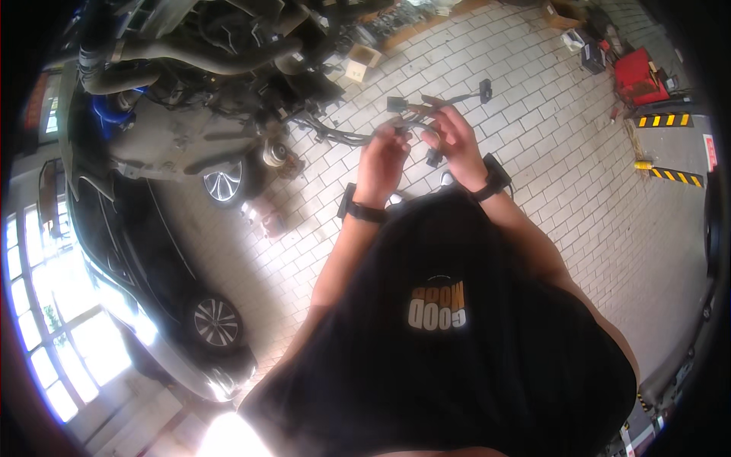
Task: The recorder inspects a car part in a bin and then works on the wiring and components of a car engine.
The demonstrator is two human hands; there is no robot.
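Black wiring harness (352,139): L hand (382,164) & R hand (459,148) pinch it, prob. mid-sort (blurry tho); next likely needs steady grip.

Strong light reaches you from the left, where the window panes (72,335) burn out to white, and another patch flares at the bottom edge. Glare streaks the black car (145,236), and the tiled floor (304,247) beside it falls into shadow. Your black shirt (449,373) loses its folds in darkness. Your left hand (383,164) and right hand (457,145) are well lit but slightly soft. Straight lines bend toward the black, curved rim.
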